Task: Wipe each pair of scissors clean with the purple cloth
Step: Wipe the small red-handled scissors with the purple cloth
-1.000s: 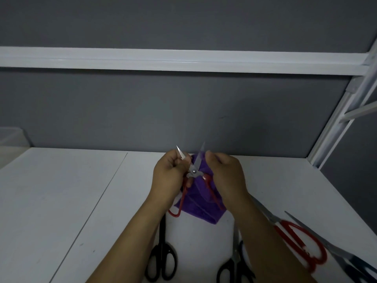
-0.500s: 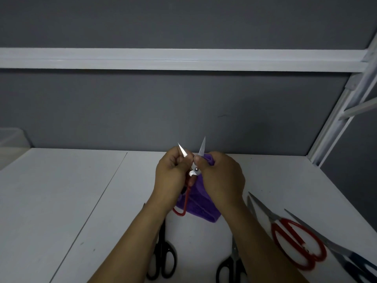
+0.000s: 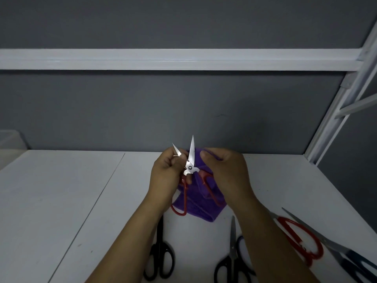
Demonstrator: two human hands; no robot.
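The left hand [image 3: 167,178] has a tight grip on the red scissors [image 3: 190,160] near the screw. The blades are open and point up. The right hand's [image 3: 226,174] grip bunches the purple cloth [image 3: 199,203], which has now slid off the right blade. A black pair [image 3: 159,260] lies on the tabletop [image 3: 81,201].

grey wall [image 3: 183,111], white table [image 3: 61,190], white rail [image 3: 183,59]

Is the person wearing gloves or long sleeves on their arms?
No gloves. The left hand and right hand are bare, with no rings that I can see. The left forearm and right forearm are bare too, down to the picture's edge: no sleeve, watch or bracelet shows.
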